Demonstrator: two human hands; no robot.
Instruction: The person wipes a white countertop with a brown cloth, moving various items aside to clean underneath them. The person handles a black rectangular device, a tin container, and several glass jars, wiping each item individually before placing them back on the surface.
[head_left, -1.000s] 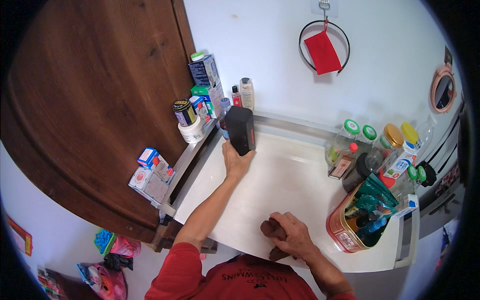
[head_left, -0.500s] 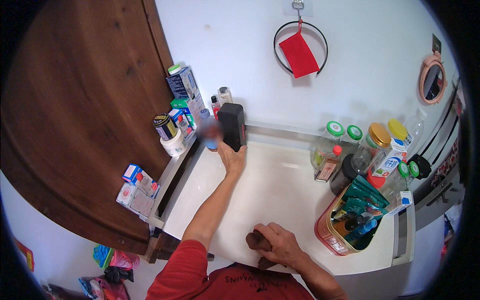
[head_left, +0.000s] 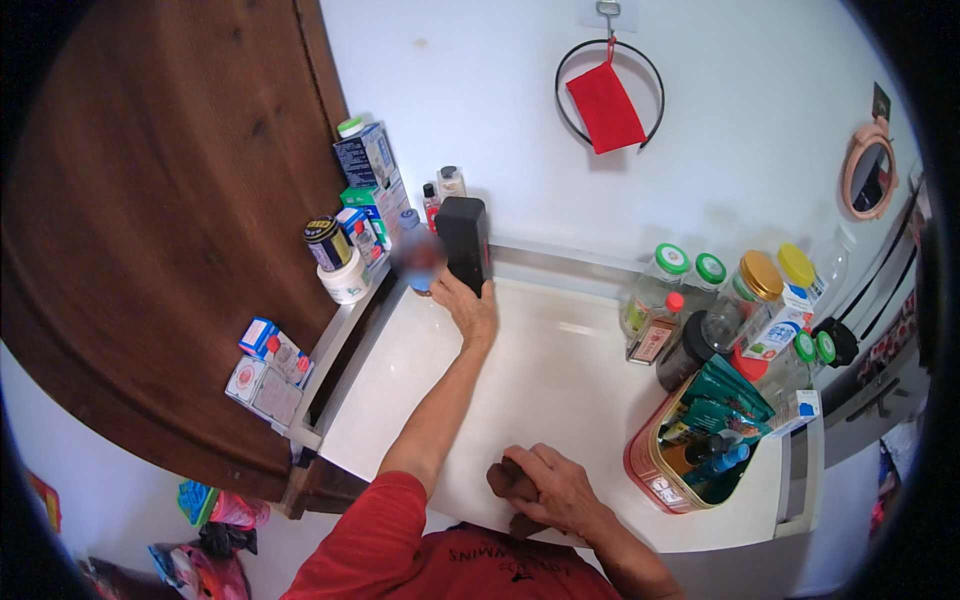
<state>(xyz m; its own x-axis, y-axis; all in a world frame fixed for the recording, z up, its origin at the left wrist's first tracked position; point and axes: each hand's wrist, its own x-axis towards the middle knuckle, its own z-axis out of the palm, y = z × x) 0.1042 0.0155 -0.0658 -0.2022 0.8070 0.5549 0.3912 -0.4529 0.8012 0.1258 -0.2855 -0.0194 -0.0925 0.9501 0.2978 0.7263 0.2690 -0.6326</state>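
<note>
My left hand (head_left: 468, 308) reaches to the back left of the white tabletop. Its fingers and thumb are closed round the lower end of an upright black box (head_left: 463, 238) with rounded corners. Just left of that box stands a bluish bottle (head_left: 409, 217), its front blurred. A small red bottle with a black cap (head_left: 431, 207) and a pale bottle (head_left: 451, 182) stand behind. Near the front edge, my right hand (head_left: 560, 492) is closed on a bunched brown cloth (head_left: 511, 481), pressed to the tabletop; part of it hangs below the fingers.
Left, a ledge bears stacked boxes (head_left: 364, 155), a white jar (head_left: 343, 278) and small cartons (head_left: 265, 385). Right, several lidded glass jars (head_left: 655, 290) crowd around a rectangular tin (head_left: 657, 480) of bottles and green packets. A red pouch (head_left: 607, 110) hangs on the white wall.
The view has shifted slightly. My left hand stays at the black box, and my right hand keeps the brown cloth in nearly the same place.
</note>
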